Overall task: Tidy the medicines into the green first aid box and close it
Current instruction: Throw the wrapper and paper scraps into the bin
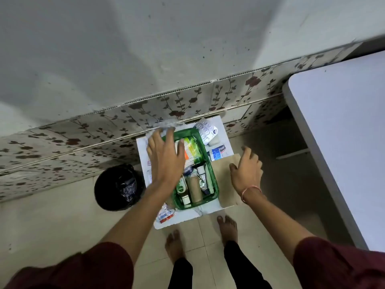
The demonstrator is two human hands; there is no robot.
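Grey wall (145, 49) with a flowered tile band (187, 101) runs just behind the green box (212, 174), so there is no room on that side. A big white table (343, 132) with a rounded corner stands well right of the box, with a strip of open floor (281, 142) between. Pale tiled floor is also free near-side of the box, where two bare feet stand.

The small white worktop (183, 220) is square-edged. The box takes up its middle, lid off, leaving narrow margins all round. A round black bin (118, 187) with a glossy liner sits on the floor just left of the box, close to the worktop edge.

A flat brown card sheet (226, 188) lies against the box's right side.

Left hand (166, 159): fingers straight and spread, gripping nothing, over the box's far-left corner. Its fingertips are at some crinkled clear plastic (166, 125) behind the box; can't tell if they touch.

Right hand (246, 170): fingers loosely bent, empty, over the card right of the box.

The box is translucent green plastic, rectangular, and packed:
- orange-green carton (190, 151) at the far end
- tan bandage roll (194, 188)
- green-label bottle (180, 187)
- tube (201, 171) at the near end

Still outside the box:
- foil blister packs (207, 130) at the far-right corner
- blue-white packet (217, 152) on the right
- red-white strips (165, 215) at the near-left corner
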